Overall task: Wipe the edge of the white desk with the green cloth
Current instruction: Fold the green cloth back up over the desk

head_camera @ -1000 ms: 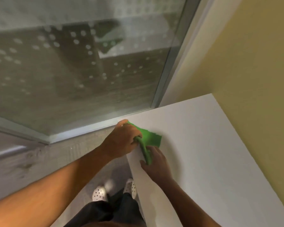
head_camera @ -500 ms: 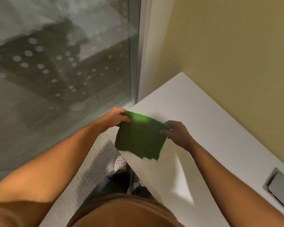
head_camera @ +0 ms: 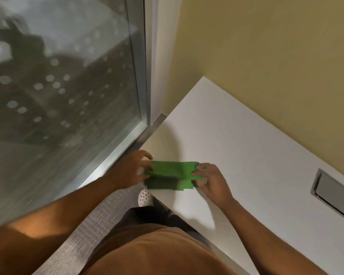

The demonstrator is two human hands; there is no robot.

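The green cloth [head_camera: 171,174] is held in the air, stretched sideways and folded over into a narrow band, just above the near left corner of the white desk [head_camera: 236,147]. My left hand [head_camera: 130,171] pinches its left end, out past the desk's edge. My right hand [head_camera: 211,180] pinches its right end over the desk top. Both hands are blurred by motion. The desk's edge runs from under the cloth down toward the lower right.
A glass wall with a metal frame [head_camera: 139,108] stands close on the left. A yellow wall [head_camera: 266,56] borders the desk at the back. A grey cable flap [head_camera: 334,195] is set into the desk at the right. Grey carpet [head_camera: 99,219] and a white shoe [head_camera: 144,197] lie below.
One second ago both hands pressed the cloth on the desk's edge. They then lifted it and spread it open; now it is folded over into a narrow band between them.
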